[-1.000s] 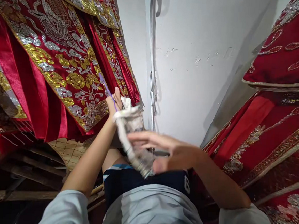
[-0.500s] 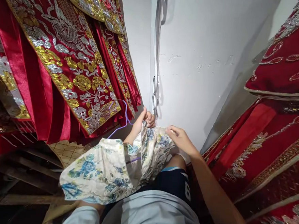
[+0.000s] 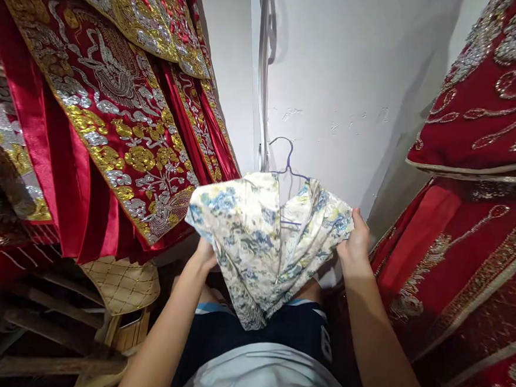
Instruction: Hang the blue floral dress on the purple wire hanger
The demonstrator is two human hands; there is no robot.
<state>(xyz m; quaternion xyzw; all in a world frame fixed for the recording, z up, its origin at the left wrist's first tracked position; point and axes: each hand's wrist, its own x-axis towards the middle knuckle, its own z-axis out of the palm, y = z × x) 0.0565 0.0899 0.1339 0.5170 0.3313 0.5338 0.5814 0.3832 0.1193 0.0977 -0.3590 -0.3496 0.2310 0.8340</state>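
A cream blouse (image 3: 254, 240) with blue and green flowers is spread out in front of me, over my lap. It sits on a purple wire hanger (image 3: 289, 160), whose hook points up above the neckline. My left hand (image 3: 206, 253) is under the left sleeve and grips it, the fingers mostly hidden by the cloth. At the other side my right hand (image 3: 355, 238) pinches the edge of the right sleeve, thumb on top. The hanger's lower bar shows through the open neck.
Red garments with gold and silver sequins (image 3: 126, 119) hang at the left. More beaded red garments (image 3: 480, 232) hang at the right. A white wall (image 3: 338, 63) with cables stands ahead. Wooden poles (image 3: 56, 297) and a quilted yellow cloth (image 3: 123, 284) are at lower left.
The blouse has swung upright and to the right, now held out by both sleeves. My left hand has left the neckline for the left sleeve. The hanger's hook now points up.
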